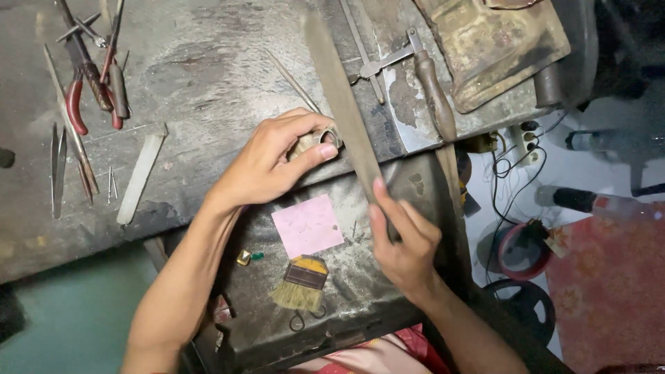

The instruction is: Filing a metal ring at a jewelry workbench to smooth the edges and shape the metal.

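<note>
While left fingers (305, 154) pinch ring (328, 136), file (343, 104) beside

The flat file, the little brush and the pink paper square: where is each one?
Flat file (339, 97), head view, on the middle of its long blade.
Small brush (302, 284), head view, where the dark band meets the bristles.
Pink paper square (307, 225), head view, on its centre.

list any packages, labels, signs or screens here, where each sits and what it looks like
No screens or signs in view.
Pink paper square: plain, flat on the dark tray between the hands.
Bottle: lying on the floor at right, dark with a red band; too blurred to tell whether that is a label.
</note>
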